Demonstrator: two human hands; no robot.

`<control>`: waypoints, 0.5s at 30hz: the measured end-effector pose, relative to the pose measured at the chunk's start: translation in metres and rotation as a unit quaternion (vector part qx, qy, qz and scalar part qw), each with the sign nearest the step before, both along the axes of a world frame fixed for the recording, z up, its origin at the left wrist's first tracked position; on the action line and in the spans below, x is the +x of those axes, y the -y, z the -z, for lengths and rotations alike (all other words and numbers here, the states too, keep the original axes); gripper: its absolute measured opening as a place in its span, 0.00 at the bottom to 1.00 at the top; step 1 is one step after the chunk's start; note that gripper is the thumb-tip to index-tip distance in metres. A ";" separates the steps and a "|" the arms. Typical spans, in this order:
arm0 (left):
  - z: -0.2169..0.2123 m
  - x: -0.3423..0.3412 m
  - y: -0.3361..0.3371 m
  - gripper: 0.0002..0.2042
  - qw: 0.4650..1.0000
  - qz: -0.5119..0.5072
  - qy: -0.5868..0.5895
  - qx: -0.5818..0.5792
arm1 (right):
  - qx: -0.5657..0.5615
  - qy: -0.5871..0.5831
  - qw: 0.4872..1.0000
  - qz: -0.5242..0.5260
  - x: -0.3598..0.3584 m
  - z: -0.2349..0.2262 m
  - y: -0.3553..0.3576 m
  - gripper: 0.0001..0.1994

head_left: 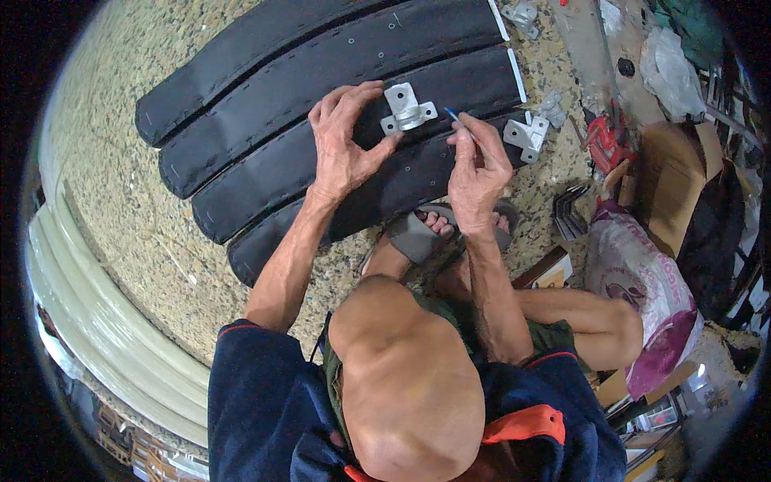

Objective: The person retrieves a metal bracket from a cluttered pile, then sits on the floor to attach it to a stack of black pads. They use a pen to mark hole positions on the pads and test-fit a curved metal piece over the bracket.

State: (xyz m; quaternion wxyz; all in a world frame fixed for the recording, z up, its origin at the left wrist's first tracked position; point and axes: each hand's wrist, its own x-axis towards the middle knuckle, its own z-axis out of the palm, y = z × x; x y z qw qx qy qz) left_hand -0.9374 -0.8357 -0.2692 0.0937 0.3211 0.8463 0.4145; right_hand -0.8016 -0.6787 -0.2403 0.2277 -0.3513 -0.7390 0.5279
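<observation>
Several long black padded strips [269,116], slightly curved, lie side by side on the floor in front of me. A silver metal bracket [408,108] with screw holes rests on one of the middle strips. My left hand [344,140] is open at the bracket's left side, thumb and fingers spread; the fingertips are close to its edge, and I cannot tell whether they touch. Right of the bracket, my right hand [479,165] pinches a thin pen [452,115] with a blue end, tilted toward the strip. A second silver bracket [526,138] lies at the strips' right end.
More brackets in clear plastic [522,18] lie at the far right. Farther right are a red tool [604,143], dark angled metal pieces [571,210], an opened cardboard box [671,181] and a white-and-purple sack [642,281]. Long pale rolls [104,321] curve along the left.
</observation>
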 end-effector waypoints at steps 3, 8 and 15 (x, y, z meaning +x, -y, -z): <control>-0.002 0.004 -0.005 0.37 0.999 -0.035 0.013 -0.008 | -0.022 0.019 1.000 0.008 -0.002 0.000 0.007 0.09; 0.002 0.008 -0.013 0.38 0.998 -0.062 -0.003 0.008 | -0.009 0.023 1.000 0.014 -0.006 0.002 0.010 0.07; 0.005 0.008 -0.018 0.36 0.997 -0.072 -0.024 0.007 | 0.028 0.021 0.999 -0.007 -0.004 0.013 0.011 0.07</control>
